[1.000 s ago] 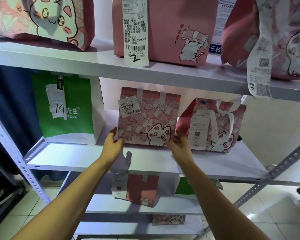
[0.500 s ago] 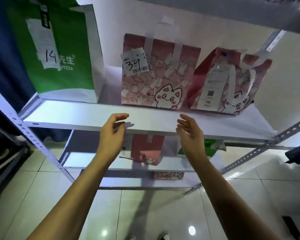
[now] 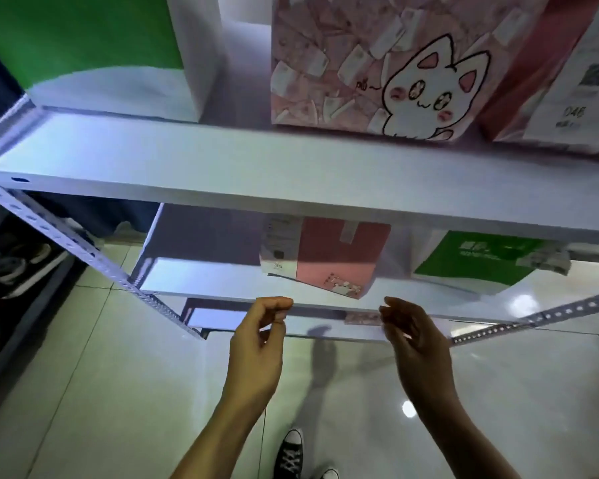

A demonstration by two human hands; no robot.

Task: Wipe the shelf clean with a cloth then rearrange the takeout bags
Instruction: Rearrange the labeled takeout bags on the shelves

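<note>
Reaching toward the pink bag (image 3: 336,261) at twelve o'clock on the lower shelf (image 3: 208,281), left hand (image 3: 256,347) and right hand (image 3: 415,344) hang loosely curled, empty; grip both sides evenly.

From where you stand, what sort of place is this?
Probably a takeout pick-up or storage corner: a metal rack over a tiled floor, with a numbered pink cat bag and green bags on its shelves.

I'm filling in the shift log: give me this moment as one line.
left hand empty, fingers loosely curled | right hand empty | both in front of lower shelf | pink cat bag on shelf above
</note>
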